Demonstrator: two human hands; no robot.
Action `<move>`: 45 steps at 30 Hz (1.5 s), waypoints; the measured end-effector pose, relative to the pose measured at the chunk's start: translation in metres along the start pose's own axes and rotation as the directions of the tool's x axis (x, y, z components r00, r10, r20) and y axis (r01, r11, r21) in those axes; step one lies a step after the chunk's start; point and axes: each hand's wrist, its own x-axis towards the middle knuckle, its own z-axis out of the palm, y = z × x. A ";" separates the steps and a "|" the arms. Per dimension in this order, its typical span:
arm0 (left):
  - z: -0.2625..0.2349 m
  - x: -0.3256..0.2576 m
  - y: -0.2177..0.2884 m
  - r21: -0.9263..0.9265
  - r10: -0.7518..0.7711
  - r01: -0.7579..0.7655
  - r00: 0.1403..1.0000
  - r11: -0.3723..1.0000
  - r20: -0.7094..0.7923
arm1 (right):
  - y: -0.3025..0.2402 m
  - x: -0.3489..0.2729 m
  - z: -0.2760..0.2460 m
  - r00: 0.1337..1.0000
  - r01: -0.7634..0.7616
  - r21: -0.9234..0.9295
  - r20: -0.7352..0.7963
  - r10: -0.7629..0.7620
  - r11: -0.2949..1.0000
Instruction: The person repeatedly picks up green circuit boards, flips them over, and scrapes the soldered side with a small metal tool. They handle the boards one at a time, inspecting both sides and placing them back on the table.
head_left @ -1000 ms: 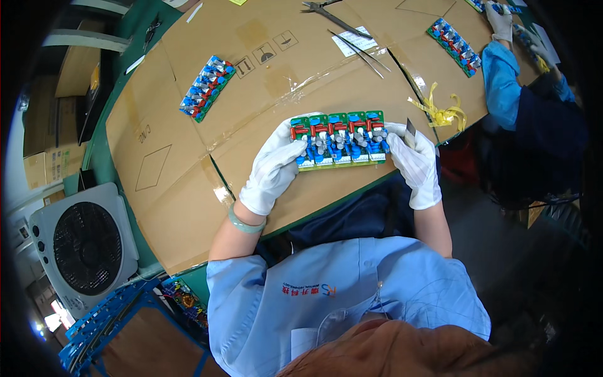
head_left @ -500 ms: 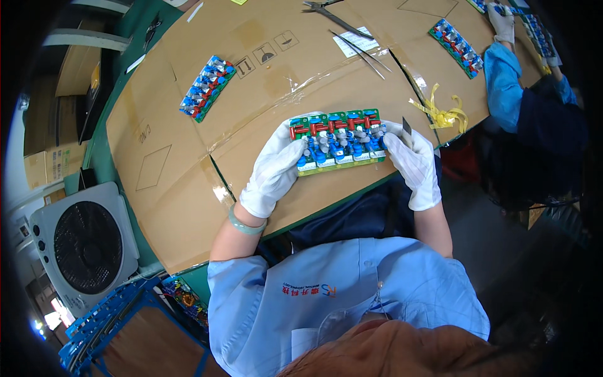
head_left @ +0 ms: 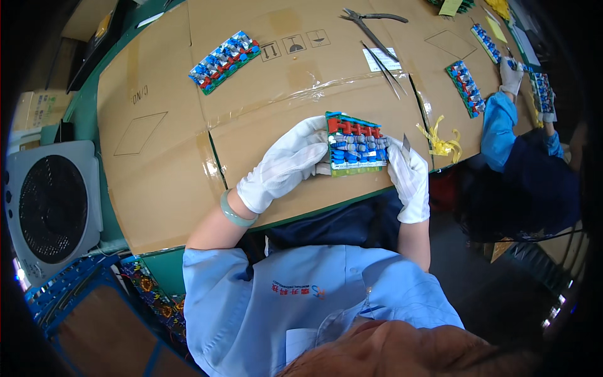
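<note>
Gloved hands hold a green circuit board [head_left: 355, 144] packed with blue and red parts, lifted and tipped on the near part of the worktop [head_left: 163, 163], which is covered in flattened cardboard. The left hand [head_left: 286, 164] has its fingers closed along the board's left edge and underside; the right hand [head_left: 408, 179] grips the right edge while also pinching a thin metal tool [head_left: 406, 142] that points upward.

Progress reads as midway, judging from the layout: the held board looks fully populated, and a similar board [head_left: 224, 54] lies set aside at the far left of the cardboard, well apart. What is being done to the held board cannot be told.

For room, the board sits near the worktop's front edge, so little margin remains toward the person's body. Open cardboard lies to the left and ahead. Pliers [head_left: 370, 17] and tweezers [head_left: 384, 63] lie farther back to the right, and yellow twist ties [head_left: 440, 141] lie just beside the right hand. A co-worker's sleeve [head_left: 497, 119] and further boards crowd the right side.
</note>
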 end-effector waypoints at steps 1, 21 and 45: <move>0.001 0.000 0.002 -0.005 -0.007 0.007 1.000 1.000 0.005 | 0.000 0.000 0.001 1.000 -0.009 0.008 -0.006 0.009 1.000; -0.013 0.000 -0.002 0.369 0.106 -0.115 0.993 0.922 0.044 | -0.024 0.003 0.001 0.979 0.202 0.041 0.025 -0.203 0.979; 0.030 0.026 -0.013 0.890 -0.072 -0.396 0.918 -0.225 0.390 | 0.018 -0.091 -0.012 0.848 0.490 -0.638 0.189 -0.496 0.594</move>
